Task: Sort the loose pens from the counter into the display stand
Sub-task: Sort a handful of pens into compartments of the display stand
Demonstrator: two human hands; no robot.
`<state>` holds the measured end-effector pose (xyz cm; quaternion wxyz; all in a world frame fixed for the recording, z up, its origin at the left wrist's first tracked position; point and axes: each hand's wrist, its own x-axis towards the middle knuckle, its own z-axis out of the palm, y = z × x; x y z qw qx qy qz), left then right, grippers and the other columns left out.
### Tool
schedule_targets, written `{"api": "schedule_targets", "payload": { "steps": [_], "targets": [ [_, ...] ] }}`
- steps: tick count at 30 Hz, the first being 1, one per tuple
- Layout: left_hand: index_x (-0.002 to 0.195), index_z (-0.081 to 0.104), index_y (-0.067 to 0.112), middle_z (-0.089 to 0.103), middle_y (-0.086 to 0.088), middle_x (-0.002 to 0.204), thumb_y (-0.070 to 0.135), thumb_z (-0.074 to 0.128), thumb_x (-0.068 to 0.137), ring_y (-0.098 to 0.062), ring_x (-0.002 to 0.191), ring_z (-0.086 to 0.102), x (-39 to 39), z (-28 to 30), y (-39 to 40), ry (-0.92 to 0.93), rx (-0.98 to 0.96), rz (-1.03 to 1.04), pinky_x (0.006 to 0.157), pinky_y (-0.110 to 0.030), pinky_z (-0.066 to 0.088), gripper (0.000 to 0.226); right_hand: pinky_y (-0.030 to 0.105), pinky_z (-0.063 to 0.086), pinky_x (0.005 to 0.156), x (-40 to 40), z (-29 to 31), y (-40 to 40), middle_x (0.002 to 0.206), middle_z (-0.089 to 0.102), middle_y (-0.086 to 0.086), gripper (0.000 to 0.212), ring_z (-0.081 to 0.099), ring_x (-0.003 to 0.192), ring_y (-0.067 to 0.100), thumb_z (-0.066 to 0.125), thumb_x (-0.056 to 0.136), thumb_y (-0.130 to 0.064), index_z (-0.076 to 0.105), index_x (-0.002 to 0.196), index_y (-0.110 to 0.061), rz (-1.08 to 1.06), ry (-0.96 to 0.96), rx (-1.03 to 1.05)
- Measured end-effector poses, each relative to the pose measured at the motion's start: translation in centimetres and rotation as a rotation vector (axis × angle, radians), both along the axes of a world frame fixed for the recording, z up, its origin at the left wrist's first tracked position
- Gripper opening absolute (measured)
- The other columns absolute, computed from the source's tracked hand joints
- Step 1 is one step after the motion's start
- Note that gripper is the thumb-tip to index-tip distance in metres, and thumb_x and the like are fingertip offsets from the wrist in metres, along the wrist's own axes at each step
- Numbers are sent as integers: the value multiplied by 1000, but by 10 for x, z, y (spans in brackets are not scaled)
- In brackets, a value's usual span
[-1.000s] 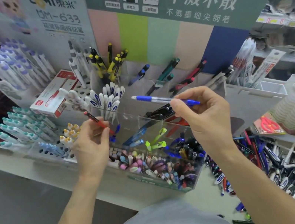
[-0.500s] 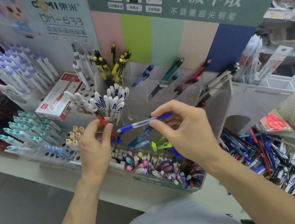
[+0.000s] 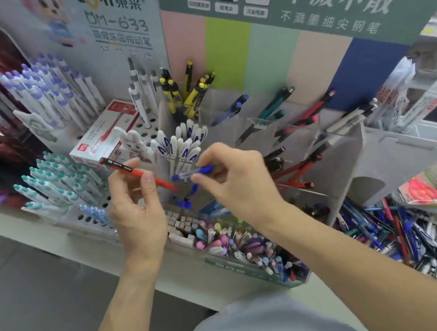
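1. A slim red plastic pen with a black cap end [image 3: 137, 173] lies tilted, black end up-left, tip down-right, pinched in the left hand [image 3: 136, 208].
2. A blue-and-clear plastic ballpoint pen [image 3: 192, 173] lies nearly level, pinched by the right hand [image 3: 240, 187] above the stand's blue-pen compartment.
3. The clear acrylic compartmented display stand [image 3: 353, 148] stands on the pale tabletop [image 3: 318, 287], its sections holding pens grouped by colour.
4. A heap of loose blue, black and red pens [image 3: 414, 236] lies on the tabletop right of the stand.

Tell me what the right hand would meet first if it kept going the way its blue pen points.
Probably the red pen in the left hand: the right hand aims its blue pen leftward at it, though depth is unclear.
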<state>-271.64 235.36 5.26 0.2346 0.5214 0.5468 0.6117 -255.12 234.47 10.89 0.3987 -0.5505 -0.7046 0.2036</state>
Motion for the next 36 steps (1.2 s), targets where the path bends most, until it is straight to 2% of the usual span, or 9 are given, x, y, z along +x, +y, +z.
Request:
{"api": "schedule_targets", "payload": {
  "steps": [6,10,13,16,20,24,27,29,36],
  "targets": [
    [125,53,30,63,-2,97,24,54,104,-14,85,62,1,-10,0,64,-15,-44,75,-24,52,22,49,50,91,-21,-22,24,111,69,14,28,63,103,36,64,96,-9,66,124,-6,140,-395,-66],
    [123,58,26,66,1,96,23,60,100,-5,87,64,3,-10,1,124,-67,-79,80,-24,55,24,48,55,77,-23,-35,26,96,65,11,21,63,84,33,61,93,1,69,111,-8,170,-447,-91],
    [124,60,21,69,3,97,22,63,98,4,89,65,6,-5,-1,112,-64,-90,83,-16,53,27,48,56,79,-20,-31,18,98,68,10,20,65,87,30,60,96,-4,68,114,-7,131,-343,-96],
    [122,64,17,69,1,103,17,64,97,-2,89,64,14,10,-7,246,66,-112,84,-11,48,25,32,58,78,-7,-3,-13,104,67,1,29,67,86,13,62,96,-7,61,124,-9,49,26,-24],
    [125,65,-2,65,-10,106,7,58,97,-21,98,63,50,29,-16,422,273,-377,87,-29,53,30,30,55,72,24,27,-33,103,61,2,28,63,84,11,72,94,-16,62,119,-10,-31,105,173],
    [139,56,8,53,-14,126,38,67,92,-28,120,47,78,31,-5,604,212,-421,107,-38,40,57,40,59,69,73,36,-51,92,67,6,9,70,79,22,66,98,-9,64,106,-10,-233,167,329],
    [144,48,13,40,-19,138,50,71,83,-32,129,36,88,17,1,720,25,-406,110,-46,34,75,31,59,70,105,39,-74,89,66,-16,13,70,75,15,64,97,-11,57,106,-18,-493,280,403],
    [141,49,10,38,-18,140,45,73,82,-31,130,37,97,12,1,709,22,-459,109,-43,37,72,22,55,70,117,30,-78,86,65,-23,22,66,74,6,66,95,-8,53,110,-18,-586,262,393],
    [131,55,6,43,-14,132,10,76,86,-16,123,46,135,21,7,519,174,-543,109,-26,40,50,36,54,83,117,-11,-62,102,62,-1,23,59,86,11,64,99,-26,64,118,-13,-466,-109,27]
  ]
}}
